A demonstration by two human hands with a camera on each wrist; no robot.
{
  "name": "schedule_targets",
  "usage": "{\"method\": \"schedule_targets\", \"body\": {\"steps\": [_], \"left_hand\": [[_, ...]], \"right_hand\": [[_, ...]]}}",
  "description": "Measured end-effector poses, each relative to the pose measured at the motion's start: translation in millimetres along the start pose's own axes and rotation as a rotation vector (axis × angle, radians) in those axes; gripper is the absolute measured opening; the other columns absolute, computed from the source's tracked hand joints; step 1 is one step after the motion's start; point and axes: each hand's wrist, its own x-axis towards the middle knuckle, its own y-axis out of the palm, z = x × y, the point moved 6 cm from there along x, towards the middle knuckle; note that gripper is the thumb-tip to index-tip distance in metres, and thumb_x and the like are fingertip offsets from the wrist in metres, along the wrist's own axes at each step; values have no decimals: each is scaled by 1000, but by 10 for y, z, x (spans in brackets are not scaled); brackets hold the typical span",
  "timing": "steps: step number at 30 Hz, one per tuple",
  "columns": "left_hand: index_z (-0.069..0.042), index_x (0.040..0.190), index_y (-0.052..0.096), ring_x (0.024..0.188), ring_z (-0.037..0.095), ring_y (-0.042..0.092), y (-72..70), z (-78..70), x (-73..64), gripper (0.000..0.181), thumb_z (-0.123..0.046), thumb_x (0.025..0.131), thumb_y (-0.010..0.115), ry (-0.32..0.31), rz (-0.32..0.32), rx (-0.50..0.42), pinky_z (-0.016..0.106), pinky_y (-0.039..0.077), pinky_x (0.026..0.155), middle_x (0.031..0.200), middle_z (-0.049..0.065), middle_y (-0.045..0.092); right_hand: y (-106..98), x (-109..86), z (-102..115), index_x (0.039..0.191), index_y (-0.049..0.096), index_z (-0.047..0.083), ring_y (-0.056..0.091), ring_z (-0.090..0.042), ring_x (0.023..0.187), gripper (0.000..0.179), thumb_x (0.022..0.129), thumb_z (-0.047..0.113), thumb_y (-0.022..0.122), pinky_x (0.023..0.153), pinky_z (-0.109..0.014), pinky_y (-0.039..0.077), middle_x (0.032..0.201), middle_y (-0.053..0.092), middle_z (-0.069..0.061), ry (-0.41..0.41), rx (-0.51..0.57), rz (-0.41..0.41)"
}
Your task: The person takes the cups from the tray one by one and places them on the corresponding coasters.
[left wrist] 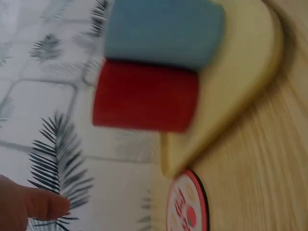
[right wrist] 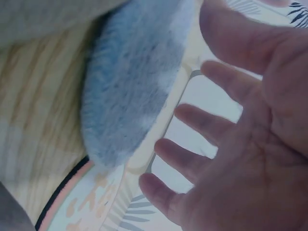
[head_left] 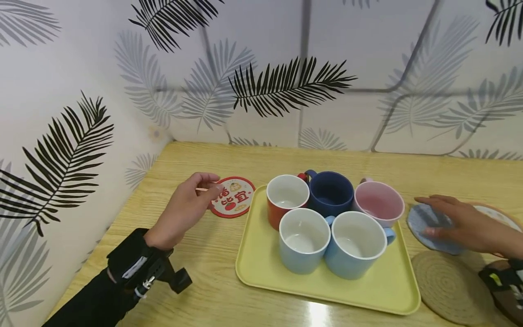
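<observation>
My left hand point(head_left: 184, 209) hovers by a round red-rimmed coaster point(head_left: 232, 210), fingers loosely bent and holding nothing. Its thumb point(left wrist: 45, 204) shows apart from the coaster in the left wrist view. Over a fuzzy blue-grey coaster point(head_left: 421, 222) is my right hand point(head_left: 466, 222), fingers spread and the palm bare in the right wrist view. Between the hands a yellow tray point(head_left: 286, 290) carries several mugs: a red mug point(head_left: 274, 215), a dark blue mug point(head_left: 332, 193), a pink mug point(head_left: 380, 202), a left light blue mug point(head_left: 302, 259) and a right light blue mug point(head_left: 351, 263).
A round woven coaster point(head_left: 447, 286) lies right of the tray, and a brown one point(head_left: 506, 290) is partly hidden under the right wrist. A pale patterned coaster point(head_left: 500, 215) lies behind the right hand. Leaf-patterned wall covering point(head_left: 265, 122) backs the wooden table point(head_left: 196, 281).
</observation>
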Motion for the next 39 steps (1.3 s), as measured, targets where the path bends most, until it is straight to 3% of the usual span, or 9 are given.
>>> {"method": "schedule_targets", "body": {"steps": [5,9,14,17,24,28,33,36,39], "left_hand": [[12,137,50,112,39,54,-17,292,261,52,-24,101,61,-14,-16,341,43,50,86,132,30,49],[19,132,50,109,46,54,-2,449,444,59,-27,98,65,-61,-9,501,50,50,88,129,39,43],[9,82,60,80,35,49,34,564,607,44,-32,92,73,-104,-4,592,36,41,64,101,27,43],[4,75,55,84,35,43,46,583,661,44,-32,88,77,-136,-9,580,36,37,65,98,24,40],[11,120,41,105,41,46,67,585,698,59,-21,88,79,-196,-39,452,43,45,83,114,30,48],[8,123,34,92,35,64,98,577,671,51,-9,93,71,-129,-69,361,34,50,70,108,31,61],[5,127,37,90,33,62,36,517,621,36,-4,99,59,-38,-190,244,29,48,66,115,26,56],[4,129,38,94,31,58,-40,384,563,35,-5,101,57,4,-272,134,27,48,69,118,22,51],[3,131,38,96,27,57,-74,192,493,37,-5,102,58,35,-333,-4,20,50,70,120,20,50]], "right_hand": [[-103,-9,126,144,40,-10,42,-62,118,63,96,16,70,81,-71,42,136,41,-42,34,-15,-90],[-185,-18,233,148,33,-11,38,-63,118,62,103,22,60,80,-73,40,135,38,-45,109,-16,-147],[-255,-41,359,151,30,-9,35,-63,117,66,103,23,61,76,-72,38,134,36,-47,141,9,-236],[-286,-40,446,151,31,-8,33,-64,119,65,102,21,62,78,-74,35,134,37,-46,139,17,-275],[-312,-31,611,148,35,-10,30,-65,123,61,101,17,63,85,-77,27,135,38,-45,108,48,-327],[-327,-23,688,145,39,-9,33,-64,122,58,99,14,66,85,-76,28,134,41,-43,71,51,-375],[-379,-31,761,149,38,-6,37,-62,120,62,99,18,67,83,-76,32,134,42,-42,82,32,-427],[-424,-31,833,152,36,-3,39,-59,121,66,98,21,68,83,-74,34,135,43,-41,87,51,-455],[-478,-31,956,150,40,-2,44,-53,119,65,97,20,70,89,-58,41,133,48,-37,79,80,-508]]}}
